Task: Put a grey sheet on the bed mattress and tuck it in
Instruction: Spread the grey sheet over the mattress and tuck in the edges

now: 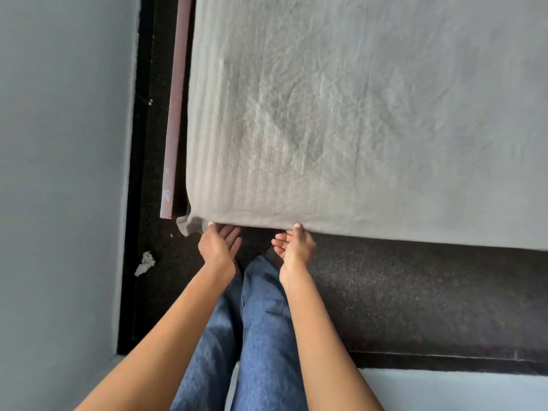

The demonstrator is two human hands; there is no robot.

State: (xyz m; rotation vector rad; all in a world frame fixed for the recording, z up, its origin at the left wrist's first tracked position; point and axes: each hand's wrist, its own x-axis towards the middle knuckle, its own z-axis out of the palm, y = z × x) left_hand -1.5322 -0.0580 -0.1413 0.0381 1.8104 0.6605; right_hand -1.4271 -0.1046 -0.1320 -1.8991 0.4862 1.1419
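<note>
Standing at the near side of the bed in blue jeans (261, 321), faced a grey sheet (355, 114) spread across the whole mattress top, creased in the middle and marked toward the left by straight ribbed lines from beneath. Reached both bare arms forward and down to the sheet's near edge, at the turn over the bed's side. Held the left hand (219, 247) palm up, fingers straight and open wide, gripping nothing, only the thumb tip touching the hem. Held the right hand (296, 247) just beside it, also palm up, fingers loosely curled on nothing, thumb tip against the same hem. Stood close to the sheet's left corner (189, 225), hanging loose and untucked just below the end of a reddish-brown bed rail (175, 114). Stood on dark carpet (415, 292), near a crumpled white scrap (144, 264) lying by the grey wall (59, 143) to the left.
</note>
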